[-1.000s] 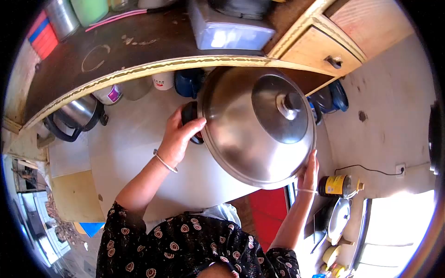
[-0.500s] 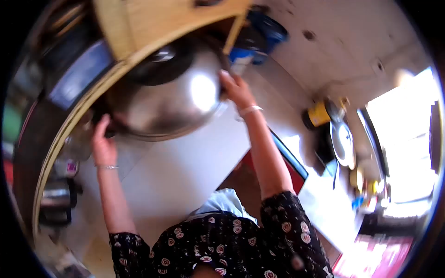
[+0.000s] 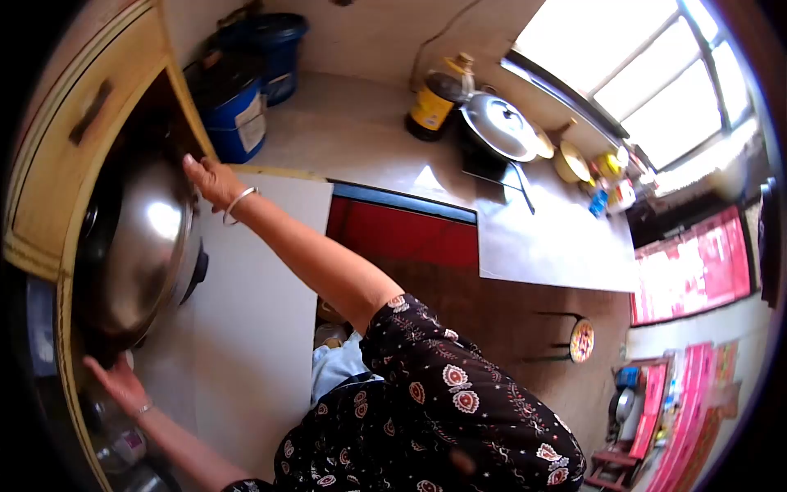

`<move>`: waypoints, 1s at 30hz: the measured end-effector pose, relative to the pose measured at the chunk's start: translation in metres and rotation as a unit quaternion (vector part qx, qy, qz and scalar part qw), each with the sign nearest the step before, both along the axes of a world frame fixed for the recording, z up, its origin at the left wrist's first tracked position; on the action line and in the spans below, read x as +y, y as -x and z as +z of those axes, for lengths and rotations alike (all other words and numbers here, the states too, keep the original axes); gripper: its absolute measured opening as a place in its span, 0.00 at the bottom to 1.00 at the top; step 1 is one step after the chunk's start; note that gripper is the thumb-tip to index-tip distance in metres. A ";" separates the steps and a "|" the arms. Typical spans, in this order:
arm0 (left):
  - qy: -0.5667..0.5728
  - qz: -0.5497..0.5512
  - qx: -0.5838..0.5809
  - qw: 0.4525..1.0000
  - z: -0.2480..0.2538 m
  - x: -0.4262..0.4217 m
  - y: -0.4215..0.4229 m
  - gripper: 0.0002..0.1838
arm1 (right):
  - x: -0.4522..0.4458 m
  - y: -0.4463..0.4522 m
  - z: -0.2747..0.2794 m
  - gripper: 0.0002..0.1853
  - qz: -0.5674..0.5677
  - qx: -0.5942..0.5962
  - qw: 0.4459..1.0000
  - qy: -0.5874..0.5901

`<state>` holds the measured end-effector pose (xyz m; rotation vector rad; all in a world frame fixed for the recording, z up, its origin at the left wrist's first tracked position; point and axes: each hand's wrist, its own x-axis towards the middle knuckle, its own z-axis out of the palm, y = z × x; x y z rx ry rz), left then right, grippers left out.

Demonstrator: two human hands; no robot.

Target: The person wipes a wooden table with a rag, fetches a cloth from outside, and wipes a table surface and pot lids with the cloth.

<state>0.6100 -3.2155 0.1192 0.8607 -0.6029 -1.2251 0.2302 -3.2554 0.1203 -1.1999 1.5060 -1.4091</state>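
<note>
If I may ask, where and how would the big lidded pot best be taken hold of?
Probably by its black side handle, coming from the open side over the counter: it juts out there, while the smooth domed lid reaches under the cabinet.

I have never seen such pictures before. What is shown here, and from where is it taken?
There is no machine: a person works with two bare hands. Every picture comes from one camera on the person's head, looking forward and down. Now, the left hand is open beside a large lidded pan, and the right hand is at its rim; whether either bears weight, I cannot tell. The pan is partly under a wooden cabinet. On the counter are blue buckets, a yellow-labelled bottle and another metal-lidded pan.
</note>
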 end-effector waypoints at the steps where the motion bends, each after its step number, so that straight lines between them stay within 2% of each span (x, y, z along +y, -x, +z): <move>1: 0.022 -0.057 0.019 0.998 -0.008 0.005 -0.010 0.34 | 0.020 0.006 0.000 0.45 0.008 0.002 1.000 -0.008; 3: 0.093 -0.167 -0.011 0.981 -0.059 -0.001 -0.048 0.30 | 0.064 0.018 -0.010 0.43 0.009 0.019 0.999 -0.024; 5: 0.031 -0.138 -0.058 0.988 -0.061 0.021 -0.005 0.26 | 0.121 0.031 -0.026 0.40 0.006 0.050 0.997 -0.053; 6: 0.000 -0.121 -0.083 0.989 -0.059 0.040 0.017 0.24 | 0.148 0.037 -0.043 0.37 -0.008 0.001 0.994 -0.113; 7: -0.016 -0.158 -0.111 0.981 -0.061 0.052 0.036 0.22 | 0.170 0.048 -0.069 0.38 0.018 -0.020 0.980 -0.195; 8: -0.030 -0.195 -0.137 0.971 -0.065 0.062 0.058 0.21 | 0.200 0.054 -0.069 0.35 0.023 -0.019 0.970 -0.240; 10: -0.046 -0.262 -0.194 0.944 -0.070 0.087 0.105 0.19 | 0.254 0.048 -0.084 0.29 -0.051 -0.088 0.980 -0.173; 11: -0.045 -0.291 -0.226 0.928 -0.070 0.100 0.127 0.18 | 0.276 0.049 -0.079 0.28 -0.051 -0.110 0.966 -0.227; 13: -0.032 -0.351 -0.266 0.897 -0.069 0.127 0.164 0.16 | 0.311 0.051 -0.095 0.26 -0.057 -0.091 0.968 -0.226; 16: 0.004 -0.427 -0.278 0.861 -0.068 0.166 0.206 0.14 | 0.352 0.050 -0.108 0.22 -0.096 -0.173 0.957 -0.213; 19: -0.014 -0.490 -0.300 0.818 -0.077 0.206 0.240 0.14 | 0.397 0.059 -0.113 0.21 -0.147 -0.166 0.956 -0.190; 22: -0.031 -0.550 -0.295 0.780 -0.096 0.246 0.274 0.14 | 0.457 0.073 -0.116 0.22 -0.151 -0.150 0.949 -0.232; 28: -0.051 -0.665 -0.291 0.686 -0.134 0.366 0.345 0.12 | 0.619 0.102 -0.129 0.20 -0.294 -0.227 0.890 -0.265; 30: -0.064 -0.705 -0.285 0.647 -0.125 0.415 0.363 0.11 | 0.671 0.109 -0.137 0.20 -0.329 -0.242 0.869 -0.280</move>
